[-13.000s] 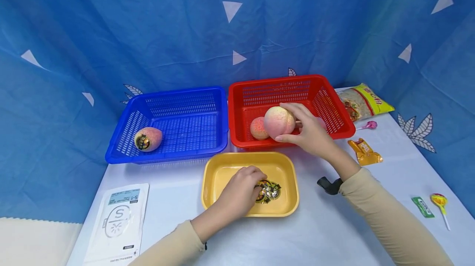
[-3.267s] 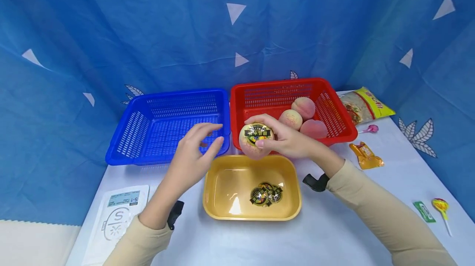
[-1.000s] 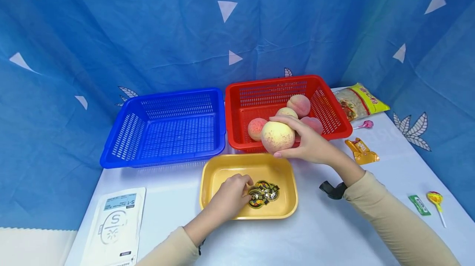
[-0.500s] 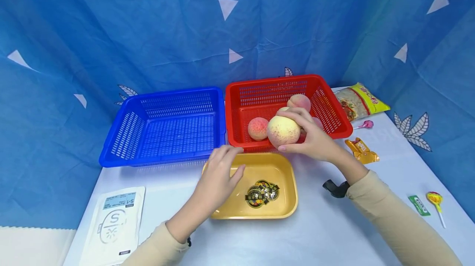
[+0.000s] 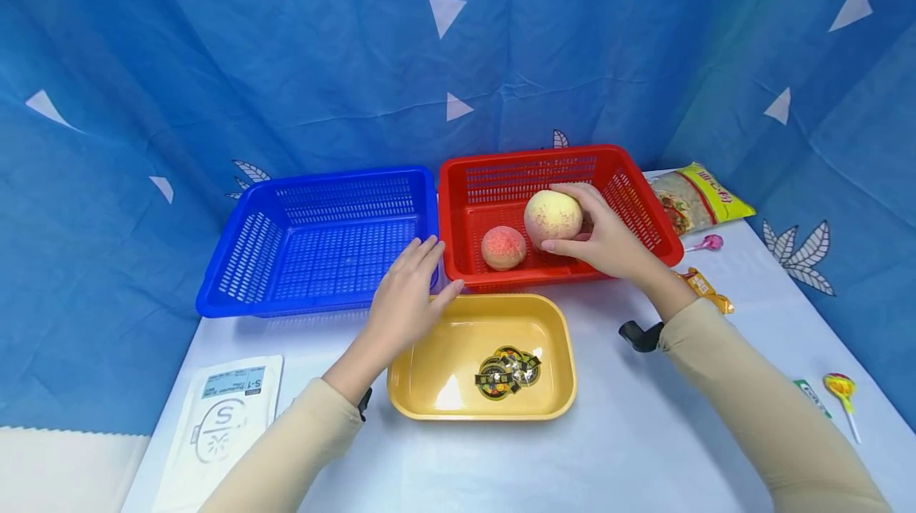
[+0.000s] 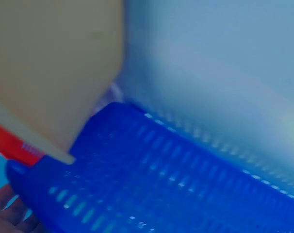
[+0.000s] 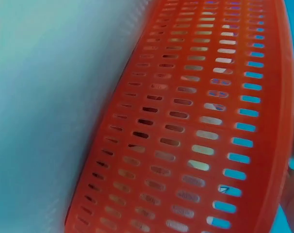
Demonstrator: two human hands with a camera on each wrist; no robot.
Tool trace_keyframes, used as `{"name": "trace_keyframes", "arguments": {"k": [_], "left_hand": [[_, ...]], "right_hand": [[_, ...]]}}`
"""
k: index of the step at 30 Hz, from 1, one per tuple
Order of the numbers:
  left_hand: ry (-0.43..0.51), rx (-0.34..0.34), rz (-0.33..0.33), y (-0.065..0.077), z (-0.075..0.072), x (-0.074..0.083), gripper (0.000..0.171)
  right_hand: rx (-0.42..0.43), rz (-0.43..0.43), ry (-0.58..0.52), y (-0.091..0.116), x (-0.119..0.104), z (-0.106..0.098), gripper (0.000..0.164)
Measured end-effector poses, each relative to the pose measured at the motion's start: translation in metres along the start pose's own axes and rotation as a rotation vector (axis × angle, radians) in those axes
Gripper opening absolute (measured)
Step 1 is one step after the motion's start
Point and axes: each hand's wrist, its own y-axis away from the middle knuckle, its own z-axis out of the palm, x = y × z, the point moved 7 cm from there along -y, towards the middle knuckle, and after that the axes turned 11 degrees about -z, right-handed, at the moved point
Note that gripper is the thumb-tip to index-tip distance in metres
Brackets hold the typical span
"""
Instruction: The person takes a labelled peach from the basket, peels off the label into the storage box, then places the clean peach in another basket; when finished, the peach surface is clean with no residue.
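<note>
In the head view my right hand [image 5: 604,239] holds a pale yellow and pink peach [image 5: 553,217] over the red basket [image 5: 458,266]. Left of it, a smaller-looking pinkish-orange peach [image 5: 503,248] lies in that basket. My right hand and forearm hide other contents. My left hand [image 5: 406,290], fingers straight and empty, hovers above the corner where the blue basket [image 5: 315,308] meets the yellow tray [image 5: 483,415]. Several round, dark-and-gold stickers [image 5: 506,372] lie in the tray. In the left wrist view, my fingers [image 6: 11,213] show beside the blue basket's edge.
A white packet [image 5: 225,425] lies at the table's left. On the right are a yellow food bag [image 5: 701,199], a pink lollipop [image 5: 708,242], an orange wrapper [image 5: 707,290], a green packet [image 5: 812,396] and a yellow lollipop [image 5: 842,394]. A blue curtain [image 5: 358,60] hangs behind.
My left hand has left the stickers in the yellow tray, rising toward the blue basket as its fingers straightened. The right hand has carried the peach farther back over the red basket.
</note>
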Motion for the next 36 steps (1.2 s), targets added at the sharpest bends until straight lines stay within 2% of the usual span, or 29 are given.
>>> {"name": "trace_keyframes", "arguments": {"k": [4, 9, 14, 19, 25, 31, 36], "left_hand": [[-0.028, -0.038, -0.005, -0.007, 0.008, -0.008, 0.063], [-0.054, -0.083, 0.008, -0.01, 0.017, -0.016, 0.06], [-0.059, -0.077, 0.013, -0.01, 0.02, -0.018, 0.06], [-0.062, -0.056, 0.015, -0.009, 0.021, -0.018, 0.06], [-0.064, -0.046, 0.017, -0.008, 0.022, -0.016, 0.06], [-0.067, -0.059, 0.003, -0.006, 0.025, -0.015, 0.061], [-0.065, -0.059, 0.008, -0.006, 0.026, -0.014, 0.061]], "right_hand": [[0.023, 0.08, 0.061, -0.013, 0.015, 0.003, 0.077], [0.013, 0.117, 0.141, -0.033, 0.026, 0.014, 0.077], [-0.021, 0.143, 0.224, -0.05, 0.032, 0.028, 0.078], [-0.082, 0.207, 0.281, -0.064, 0.039, 0.04, 0.08], [-0.181, 0.278, 0.388, -0.068, 0.049, 0.047, 0.078], [-0.285, 0.333, 0.487, -0.066, 0.061, 0.054, 0.067], [-0.274, 0.367, 0.494, -0.064, 0.065, 0.057, 0.072]]}}
